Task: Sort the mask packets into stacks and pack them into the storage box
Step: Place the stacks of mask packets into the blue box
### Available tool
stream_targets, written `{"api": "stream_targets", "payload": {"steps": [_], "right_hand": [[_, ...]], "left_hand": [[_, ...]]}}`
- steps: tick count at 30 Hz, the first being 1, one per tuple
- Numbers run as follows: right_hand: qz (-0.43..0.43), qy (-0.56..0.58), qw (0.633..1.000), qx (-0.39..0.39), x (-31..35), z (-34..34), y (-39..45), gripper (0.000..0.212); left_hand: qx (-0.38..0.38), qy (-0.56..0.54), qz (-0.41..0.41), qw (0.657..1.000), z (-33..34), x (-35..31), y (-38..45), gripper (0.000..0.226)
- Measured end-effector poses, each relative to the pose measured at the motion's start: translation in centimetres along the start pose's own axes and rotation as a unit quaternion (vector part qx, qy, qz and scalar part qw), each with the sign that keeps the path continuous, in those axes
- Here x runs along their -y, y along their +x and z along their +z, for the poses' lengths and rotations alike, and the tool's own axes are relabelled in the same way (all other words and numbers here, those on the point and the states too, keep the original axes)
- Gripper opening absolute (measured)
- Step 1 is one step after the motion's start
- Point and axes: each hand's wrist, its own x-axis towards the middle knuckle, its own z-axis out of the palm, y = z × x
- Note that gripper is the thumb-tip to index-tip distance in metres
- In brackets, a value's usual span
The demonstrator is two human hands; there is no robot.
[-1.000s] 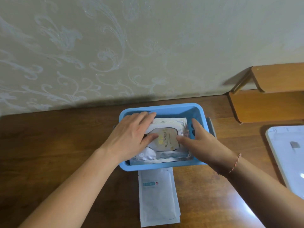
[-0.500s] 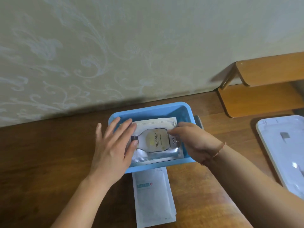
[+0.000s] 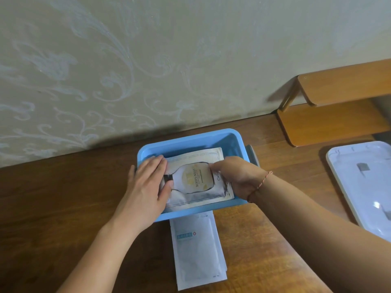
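Stack of mask packets [image 3: 197,180] lying flat inside blue storage box [image 3: 190,140] on brown wooden table [image 3: 53,197], top packet printed with a pale bottle shape. Left hand [image 3: 148,187] laid flat on stack's left end, fingers straight, thumb across the packet. Right hand [image 3: 234,176] at stack's right end, fingers curled down onto the packet edge; actual grip not discernible. More white packets [image 3: 196,248] just near of box. White lid [image 3: 364,187] far right; wooden shelf [image 3: 338,106] beyond it.
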Motion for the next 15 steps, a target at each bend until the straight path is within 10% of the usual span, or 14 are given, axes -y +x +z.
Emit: {"api": "stream_targets", "payload": {"steps": [15], "right_hand": [[0.026,0.080,0.996,0.005,0.5,0.4,0.6,0.057]], "left_hand": [[-0.025,-0.027,0.013,0.999,0.1,-0.2,-0.2,0.067]]}}
